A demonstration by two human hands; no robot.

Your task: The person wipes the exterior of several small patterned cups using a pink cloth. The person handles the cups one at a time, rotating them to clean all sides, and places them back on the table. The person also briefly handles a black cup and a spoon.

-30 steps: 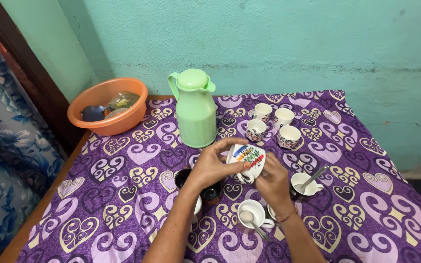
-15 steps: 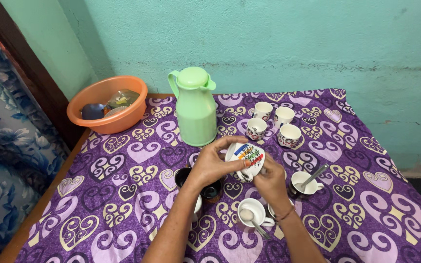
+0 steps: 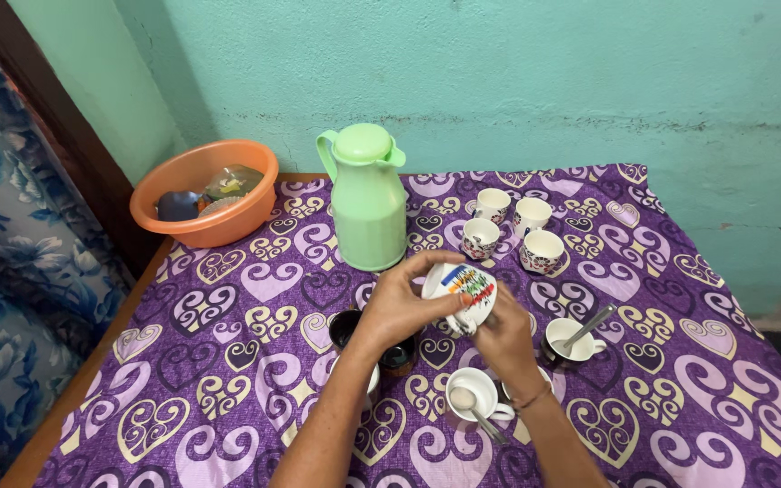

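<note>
Above the purple-clothed worktop, your left hand curls over a tilted, colourfully printed cup; your right hand grips it from below, in front of the green jug, spooned cups beneath.

Two bare forearms in view, no sleeves. Left hand: no ring or band visible. Right hand: thin dark bracelet around the wrist, a slim cord or bangle. Fingernails short. No gloves, no watch.
</note>
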